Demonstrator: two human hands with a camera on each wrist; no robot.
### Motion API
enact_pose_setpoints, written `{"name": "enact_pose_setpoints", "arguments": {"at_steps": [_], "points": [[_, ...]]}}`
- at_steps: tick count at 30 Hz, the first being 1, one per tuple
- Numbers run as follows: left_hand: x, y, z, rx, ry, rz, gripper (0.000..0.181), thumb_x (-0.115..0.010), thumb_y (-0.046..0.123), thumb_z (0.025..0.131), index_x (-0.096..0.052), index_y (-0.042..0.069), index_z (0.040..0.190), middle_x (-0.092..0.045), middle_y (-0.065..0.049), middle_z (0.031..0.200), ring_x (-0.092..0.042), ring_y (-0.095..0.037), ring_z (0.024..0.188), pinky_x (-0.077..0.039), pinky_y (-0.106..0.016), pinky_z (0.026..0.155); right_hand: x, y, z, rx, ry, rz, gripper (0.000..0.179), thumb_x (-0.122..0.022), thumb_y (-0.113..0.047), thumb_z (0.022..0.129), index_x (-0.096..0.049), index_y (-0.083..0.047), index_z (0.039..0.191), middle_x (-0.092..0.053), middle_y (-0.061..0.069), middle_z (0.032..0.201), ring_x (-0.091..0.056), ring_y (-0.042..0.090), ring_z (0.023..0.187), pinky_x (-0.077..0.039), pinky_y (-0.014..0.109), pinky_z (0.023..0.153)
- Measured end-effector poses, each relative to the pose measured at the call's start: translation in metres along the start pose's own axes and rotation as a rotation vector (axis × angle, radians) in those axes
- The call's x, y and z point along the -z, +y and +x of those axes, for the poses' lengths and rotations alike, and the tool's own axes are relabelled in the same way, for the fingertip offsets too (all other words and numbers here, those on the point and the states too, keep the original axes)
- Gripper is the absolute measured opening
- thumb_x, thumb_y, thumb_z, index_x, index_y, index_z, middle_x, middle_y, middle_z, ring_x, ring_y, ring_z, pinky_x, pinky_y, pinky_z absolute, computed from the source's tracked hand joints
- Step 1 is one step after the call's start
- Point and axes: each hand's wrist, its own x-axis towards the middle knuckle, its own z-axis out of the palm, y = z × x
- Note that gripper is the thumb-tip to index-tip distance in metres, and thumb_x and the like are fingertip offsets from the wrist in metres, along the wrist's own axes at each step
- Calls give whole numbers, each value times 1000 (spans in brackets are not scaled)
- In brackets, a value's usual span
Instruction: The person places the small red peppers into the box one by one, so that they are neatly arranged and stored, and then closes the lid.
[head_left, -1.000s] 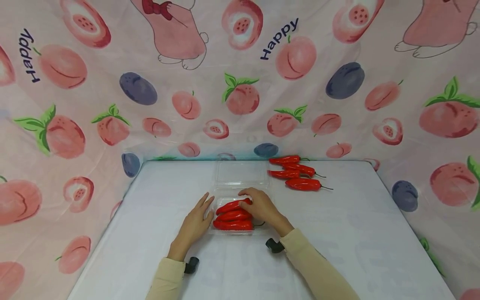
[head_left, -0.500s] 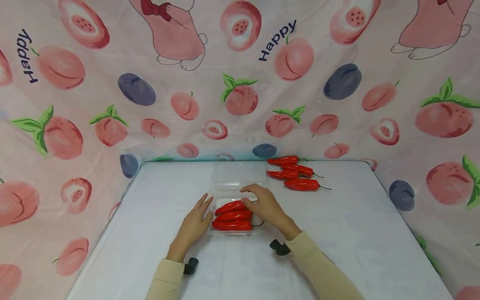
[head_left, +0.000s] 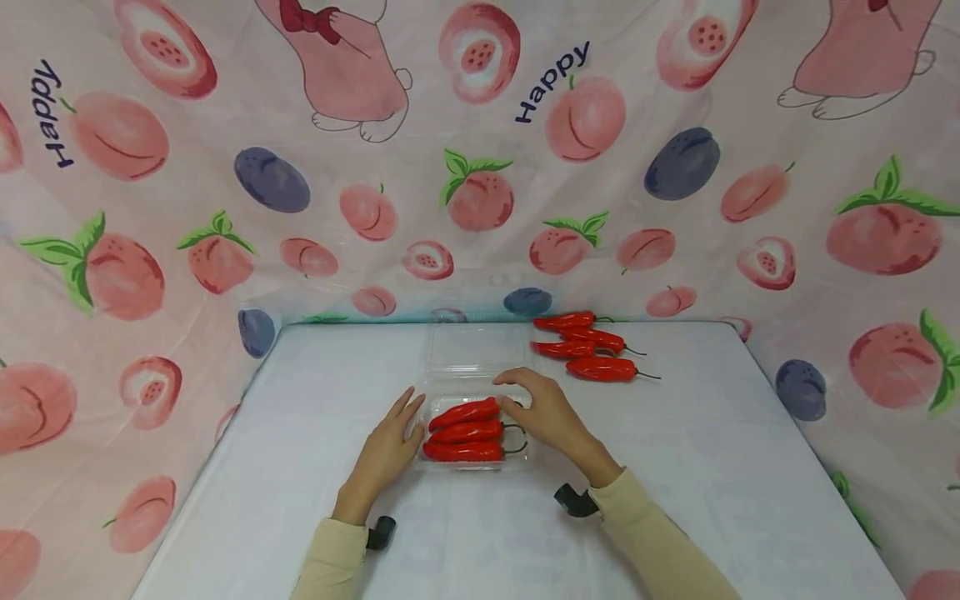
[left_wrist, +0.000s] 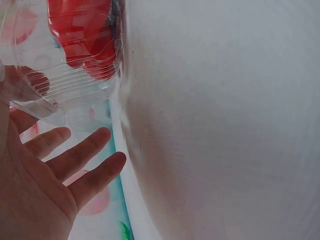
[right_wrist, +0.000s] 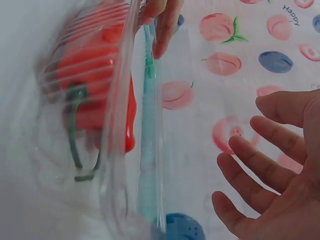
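Three red chili peppers (head_left: 465,432) lie side by side in a clear plastic clamshell box (head_left: 474,465), its lid (head_left: 480,343) laid open toward the back. At the box's left wall is my left hand (head_left: 387,450), fingers extended; in the left wrist view the hand (left_wrist: 60,170) is spread by the clear wall, its thumb mostly hidden. Above the box's right end hovers my right hand (head_left: 551,414), fingers apart and loosely bent. The right wrist view shows that hand (right_wrist: 280,175) holding nothing, apart from the box, with green pepper stems (right_wrist: 75,135) visible through the plastic.
Several more red chili peppers (head_left: 602,369) lie loose at the back right of the white table (head_left: 697,467), beside the lid. A fruit-patterned cloth (head_left: 420,125) hangs behind the table and down its sides.
My right hand has drawn off the rearmost pepper in the box and shifted right, with its fingers opening. The left hand keeps its place at the box's left wall.
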Motion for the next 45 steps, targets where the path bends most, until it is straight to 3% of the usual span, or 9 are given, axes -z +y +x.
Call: {"name": "enact_pose_setpoints", "arguments": {"at_steps": [15, 45], "points": [[0, 1, -1, -3, 7, -5, 54, -56, 26, 97, -45, 20, 149, -33, -2, 161, -48, -36, 137, -43, -60, 106, 18, 25, -9, -46, 17, 49, 33, -68, -25, 92, -65, -17, 124, -66, 2, 125, -59, 28, 120, -46, 59, 104], [0, 0, 0, 2, -7, 5, 53, -54, 28, 97, -44, 22, 149, -32, 0, 161, -47, -34, 138, -42, -60, 107, 41, 83, -15, -132, 126, -34, 36, -68, -20, 92, -62, -13, 126, -66, 9, 126, -60, 30, 117, -50, 53, 102]]}}
